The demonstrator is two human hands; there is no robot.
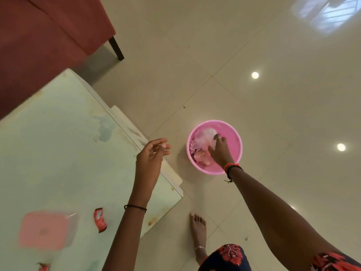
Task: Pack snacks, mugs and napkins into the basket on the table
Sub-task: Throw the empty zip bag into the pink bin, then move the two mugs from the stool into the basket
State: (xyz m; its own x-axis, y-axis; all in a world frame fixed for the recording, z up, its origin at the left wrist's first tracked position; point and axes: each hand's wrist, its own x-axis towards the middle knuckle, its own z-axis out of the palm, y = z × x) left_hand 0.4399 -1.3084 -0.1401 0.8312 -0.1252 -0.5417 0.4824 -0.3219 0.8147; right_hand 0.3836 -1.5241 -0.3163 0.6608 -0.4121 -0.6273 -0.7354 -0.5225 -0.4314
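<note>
Feet and a patterned skirt hem sit nearest the camera, one bare foot (198, 229) planted on the tiled floor (234, 55) beside the pale green table (58, 153). On the near part of the table lie a blurred pink container (46, 229), a red sachet (100, 220) just beside it, and another red packet (43, 266) cut off at the bottom edge. Farther out, the left hand (151, 155) hovers over the table's edge, fingers loosely curled; it looks empty, though the blur around the fingertips makes that uncertain. Beyond it the right hand (219, 149) reaches down into the pink basket (234, 133), which stands on the floor near the table's corner, not on the table. Its fingers are spread and pressed onto crumpled pale material (207, 135), perhaps napkins or wrappers, already lying inside; whether they grip it I cannot tell. Farthest off is a red chair (48, 32). Packing seems under way but incomplete: something soft is in the basket, the packets on the table remain out, and no mugs are visible anywhere.
</note>
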